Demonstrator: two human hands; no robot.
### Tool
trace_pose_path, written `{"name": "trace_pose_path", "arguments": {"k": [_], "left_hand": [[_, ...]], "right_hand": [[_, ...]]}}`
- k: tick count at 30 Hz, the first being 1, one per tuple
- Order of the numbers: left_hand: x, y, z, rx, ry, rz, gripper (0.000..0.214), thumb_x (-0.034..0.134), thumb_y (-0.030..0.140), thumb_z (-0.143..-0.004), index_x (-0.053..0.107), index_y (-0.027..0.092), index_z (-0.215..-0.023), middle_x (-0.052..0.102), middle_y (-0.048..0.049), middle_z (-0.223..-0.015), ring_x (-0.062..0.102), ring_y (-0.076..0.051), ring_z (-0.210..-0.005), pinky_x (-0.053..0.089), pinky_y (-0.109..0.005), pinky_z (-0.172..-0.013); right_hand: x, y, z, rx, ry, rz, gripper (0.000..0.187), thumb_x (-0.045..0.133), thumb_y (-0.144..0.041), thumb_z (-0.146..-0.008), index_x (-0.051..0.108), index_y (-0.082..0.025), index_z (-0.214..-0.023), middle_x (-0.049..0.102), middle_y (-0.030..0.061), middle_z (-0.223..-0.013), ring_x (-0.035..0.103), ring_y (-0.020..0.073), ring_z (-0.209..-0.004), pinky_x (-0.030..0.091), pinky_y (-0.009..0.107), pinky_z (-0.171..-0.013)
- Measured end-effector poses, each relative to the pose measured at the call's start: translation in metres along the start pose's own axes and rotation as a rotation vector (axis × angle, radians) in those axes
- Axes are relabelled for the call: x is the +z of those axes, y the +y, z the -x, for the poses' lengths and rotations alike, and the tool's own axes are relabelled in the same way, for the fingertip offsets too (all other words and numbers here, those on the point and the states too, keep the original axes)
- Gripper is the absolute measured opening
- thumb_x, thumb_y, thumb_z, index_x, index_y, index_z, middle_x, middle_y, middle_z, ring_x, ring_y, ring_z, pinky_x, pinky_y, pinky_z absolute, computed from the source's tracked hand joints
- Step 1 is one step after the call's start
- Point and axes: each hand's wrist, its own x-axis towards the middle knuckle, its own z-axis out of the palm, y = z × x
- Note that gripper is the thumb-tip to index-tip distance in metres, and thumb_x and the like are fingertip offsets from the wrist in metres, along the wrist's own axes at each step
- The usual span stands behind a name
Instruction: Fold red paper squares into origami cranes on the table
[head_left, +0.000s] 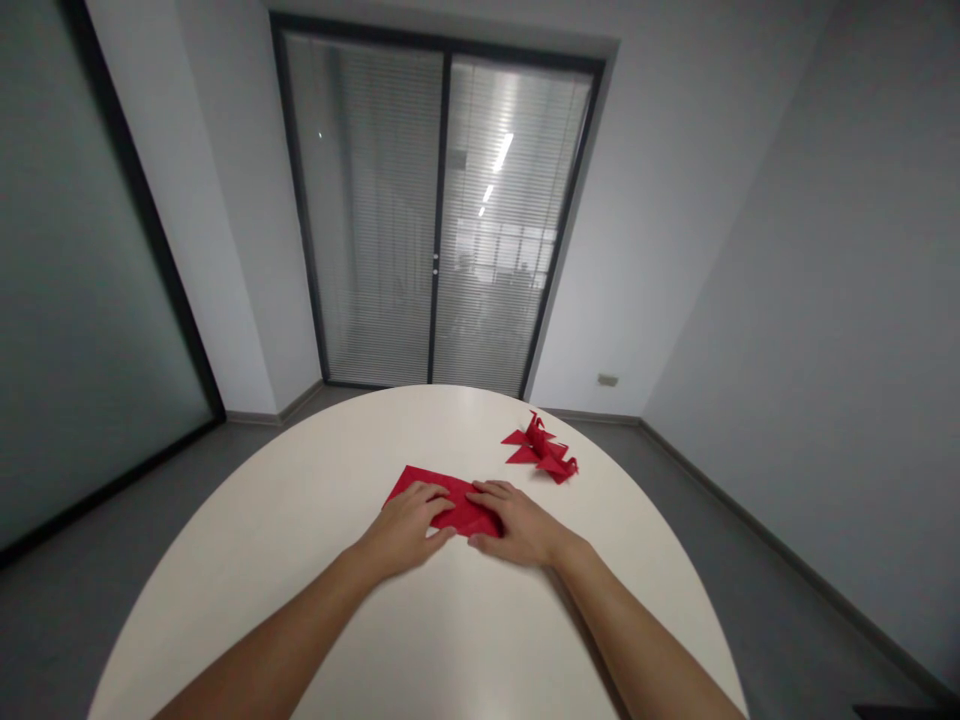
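Fingers (427,497) of the left hand (409,528) lie spread and flat on the red paper (450,503), pressing, not pinching; nothing is gripped. Right hand (517,525) does the same: fingers flat on the right end of the sheet, thumb tucked along the near edge, palm down, nothing held in a grasp.

Red paper sits on the white round surface (315,520), roughly centre, slightly toward its far side. It looks already folded into a long flat shape, with a pointed corner sticking out left of the left hand. Both hands meet over its middle, likely to pin the sheet so it stays put and the crease lies flat; that is my read, not something visible.

Folded red paper figures (541,450), at least 1, maybe 2 (hard to separate), sit beyond and to the right of the red paper, apart from it, near the far right rim of the surface. Probably set aside there to keep clear of the hands.

Both forearms come in from the near edge of the surface, angled inward toward the red paper.

Beyond the surface: grey floor, glass door with blinds (439,215), plain walls.
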Motion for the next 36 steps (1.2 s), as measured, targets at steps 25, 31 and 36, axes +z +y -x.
{"name": "trace_pose_path", "arguments": {"k": [25, 31, 36], "left_hand": [[0.006, -0.01, 0.003, -0.055, 0.025, 0.037, 0.035, 0.067, 0.042, -0.091, 0.073, 0.023, -0.119, 0.068, -0.0088, -0.134, 0.059, -0.028, -0.128, 0.045, -0.044, -0.112], [0.004, -0.009, 0.002, -0.093, 0.015, 0.077, 0.029, 0.065, 0.04, -0.093, 0.075, 0.023, -0.114, 0.072, -0.0076, -0.127, 0.06, -0.027, -0.127, 0.045, -0.043, -0.111], [0.007, -0.012, 0.001, -0.076, 0.023, 0.124, 0.028, 0.061, 0.039, -0.095, 0.076, 0.023, -0.114, 0.073, -0.0072, -0.126, 0.059, -0.026, -0.128, 0.044, -0.043, -0.111]], "right_hand": [[-0.009, 0.0, 0.007, -0.031, 0.079, -0.102, 0.06, 0.072, -0.045, -0.082, 0.061, -0.018, -0.134, 0.064, 0.0158, -0.134, 0.058, 0.032, -0.123, 0.046, 0.043, -0.104], [-0.011, -0.003, 0.009, -0.041, 0.066, -0.102, 0.055, 0.068, -0.05, -0.087, 0.064, -0.017, -0.13, 0.064, 0.0167, -0.134, 0.058, 0.0319, -0.123, 0.046, 0.043, -0.104], [-0.011, -0.002, 0.007, -0.089, 0.053, -0.083, 0.054, 0.074, -0.046, -0.083, 0.066, -0.019, -0.129, 0.06, 0.0152, -0.14, 0.053, 0.0322, -0.131, 0.041, 0.045, -0.111]]}}
